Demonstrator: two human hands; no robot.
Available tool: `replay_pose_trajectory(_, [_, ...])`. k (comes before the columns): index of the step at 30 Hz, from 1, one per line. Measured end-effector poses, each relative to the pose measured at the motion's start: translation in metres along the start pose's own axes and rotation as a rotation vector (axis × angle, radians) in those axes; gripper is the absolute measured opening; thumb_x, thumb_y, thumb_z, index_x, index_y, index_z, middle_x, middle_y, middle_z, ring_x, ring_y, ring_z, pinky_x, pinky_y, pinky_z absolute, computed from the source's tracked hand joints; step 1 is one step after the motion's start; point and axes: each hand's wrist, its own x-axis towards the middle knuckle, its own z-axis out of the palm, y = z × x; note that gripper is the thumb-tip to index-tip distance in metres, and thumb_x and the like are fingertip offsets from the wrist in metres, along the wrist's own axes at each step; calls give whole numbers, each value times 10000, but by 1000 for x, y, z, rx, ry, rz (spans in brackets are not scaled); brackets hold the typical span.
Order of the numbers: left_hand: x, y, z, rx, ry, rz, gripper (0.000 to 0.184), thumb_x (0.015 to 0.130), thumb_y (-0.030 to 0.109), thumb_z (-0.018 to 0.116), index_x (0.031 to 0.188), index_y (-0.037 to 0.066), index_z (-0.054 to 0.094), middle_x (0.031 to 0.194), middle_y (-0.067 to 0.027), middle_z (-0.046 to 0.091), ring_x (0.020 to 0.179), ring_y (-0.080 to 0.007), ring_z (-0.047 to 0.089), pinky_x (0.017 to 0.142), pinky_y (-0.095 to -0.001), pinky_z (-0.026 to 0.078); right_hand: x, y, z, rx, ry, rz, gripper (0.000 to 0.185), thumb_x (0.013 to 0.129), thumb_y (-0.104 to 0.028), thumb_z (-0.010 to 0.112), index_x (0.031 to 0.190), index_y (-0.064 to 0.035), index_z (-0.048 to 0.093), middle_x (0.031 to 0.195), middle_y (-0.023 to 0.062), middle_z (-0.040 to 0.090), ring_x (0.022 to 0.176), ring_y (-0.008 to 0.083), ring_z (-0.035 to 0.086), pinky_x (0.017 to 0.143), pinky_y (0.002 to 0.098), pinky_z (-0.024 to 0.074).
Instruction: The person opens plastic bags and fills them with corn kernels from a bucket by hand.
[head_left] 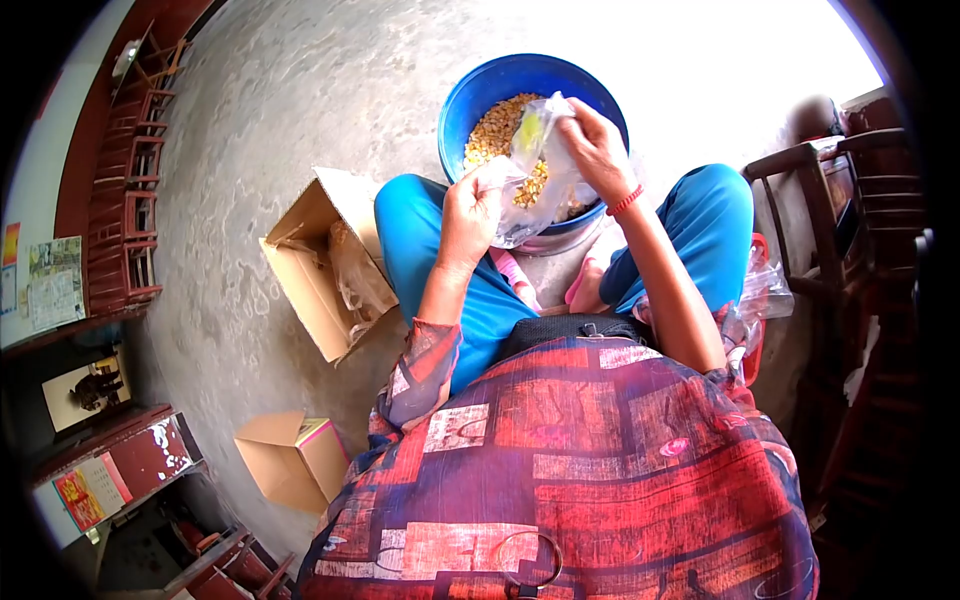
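Observation:
A clear plastic bag (535, 200) is stretched between my two hands above a blue bucket (460, 100). My left hand (472, 215) pinches one side of the bag's mouth. On the other side, my right hand (597, 150), with a red band at the wrist, grips the bag's upper edge. Some yellow-green print or content shows near the top of the bag. Inside the bucket lie yellow corn kernels (490, 133), partly hidden by the bag and my hands. Whether the bag holds kernels of its own, I cannot tell.
An open cardboard box (300, 285) with clear plastic inside stands left of my knee. A smaller box (290, 460) sits behind it. Wooden chairs (125, 205) line the left wall, and a wooden chair (810, 200) stands at right. Beside my right leg lies a plastic bag (765, 293).

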Motion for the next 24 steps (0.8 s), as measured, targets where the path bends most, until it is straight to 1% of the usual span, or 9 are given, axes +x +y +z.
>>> replay_pose_trajectory(2, [2, -9, -1, 38, -36, -87, 200, 873, 139, 497, 978, -1, 595, 691, 53, 514, 579, -12, 416, 505, -172, 348, -1, 9, -2, -309, -53, -41, 219, 804, -171, 522, 942, -1, 536, 655, 147, 558, 582, 215, 534, 565, 310, 423])
replay_pose_trajectory(3, [3, -11, -2, 36, -36, -85, 200, 873, 139, 497, 978, -1, 595, 691, 53, 514, 579, -12, 416, 505, -172, 348, -5, 12, -3, -414, -47, -62, 252, 776, -191, 526, 956, -14, 535, 718, 211, 571, 661, 345, 563, 605, 379, 445])
replay_pose_trajectory(6, [2, -16, -8, 52, -118, -34, 219, 842, 121, 529, 1006, -14, 584, 779, 16, 571, 635, -25, 455, 560, -192, 387, -20, 16, -14, -634, -201, 63, 331, 769, -213, 537, 1043, -29, 525, 836, 241, 579, 797, 372, 569, 686, 422, 457])
replay_pose_trajectory(8, [1, -15, -14, -74, -252, -178, 224, 808, 97, 564, 980, -44, 593, 878, -63, 626, 804, -90, 555, 721, -242, 456, -25, 18, -13, -592, -212, 37, 319, 788, -225, 549, 1017, -4, 543, 809, 221, 603, 751, 304, 612, 669, 374, 469])
replay_pose_trajectory(11, [4, -9, -33, -243, -315, -421, 219, 847, 181, 524, 910, -3, 624, 806, -30, 620, 712, -72, 544, 628, -214, 436, -23, 15, -17, -9, -449, 261, 353, 836, -295, 560, 969, 29, 600, 747, 39, 624, 662, 76, 548, 616, 253, 459])
replay_pose_trajectory(13, [6, -9, -35, -363, -307, -445, 318, 888, 292, 431, 841, 50, 633, 711, 5, 601, 543, -34, 455, 478, -165, 335, -18, 5, -24, 11, -507, 392, 365, 835, -317, 565, 969, 20, 611, 754, 23, 625, 657, 64, 548, 609, 239, 456])
replay_pose_trajectory(17, [11, -11, -40, -459, -64, -589, 346, 881, 280, 446, 801, -11, 616, 661, -15, 565, 483, -48, 409, 451, -187, 325, -14, -17, -30, 87, -555, 543, 377, 835, -384, 556, 819, -19, 648, 676, -26, 591, 592, 34, 523, 547, 184, 428])
replay_pose_trajectory(22, [10, -25, -44, -297, 122, -432, 196, 830, 150, 542, 940, -7, 585, 746, -23, 562, 677, -101, 547, 654, -202, 448, -9, -15, -28, 57, -480, 627, 429, 852, -409, 511, 762, -11, 643, 642, -15, 587, 554, 46, 521, 523, 196, 425])
replay_pose_trajectory(24, [10, -12, -37, -171, 258, -140, 266, 786, 82, 587, 1036, 1, 542, 840, -29, 561, 779, -108, 551, 717, -210, 440, -10, -13, -25, 83, -441, 629, 433, 856, -410, 500, 774, -10, 642, 659, -7, 593, 554, 51, 527, 523, 199, 428])
